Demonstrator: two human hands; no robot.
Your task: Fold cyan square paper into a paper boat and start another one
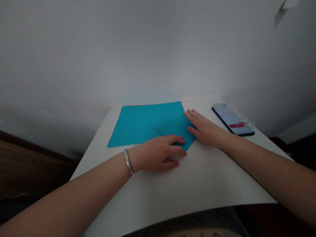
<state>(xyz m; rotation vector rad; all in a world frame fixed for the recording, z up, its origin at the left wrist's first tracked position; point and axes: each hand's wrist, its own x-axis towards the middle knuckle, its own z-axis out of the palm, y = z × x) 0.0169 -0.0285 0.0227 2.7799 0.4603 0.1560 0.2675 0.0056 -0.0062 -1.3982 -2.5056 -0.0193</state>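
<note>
A stack of blue paper [133, 123] lies flat on the white table, with a thin red edge showing along its back and right side. On its right part rests a smaller blue piece [170, 123] with a slanted edge, which looks like folded paper; its outline is faint. My left hand [161, 153], a silver bangle at its wrist, lies over the near edge of that piece, fingers spread and pointing right. My right hand [201, 128] touches the piece's right edge with outstretched fingers. Neither hand grips anything.
A phone [233, 121] with a lit screen lies on the right of the white table [197, 184]. Behind the table rises a pale wall [148, 49]. A brown wooden piece [29, 164] stands at the left. The table's near edge is by my body.
</note>
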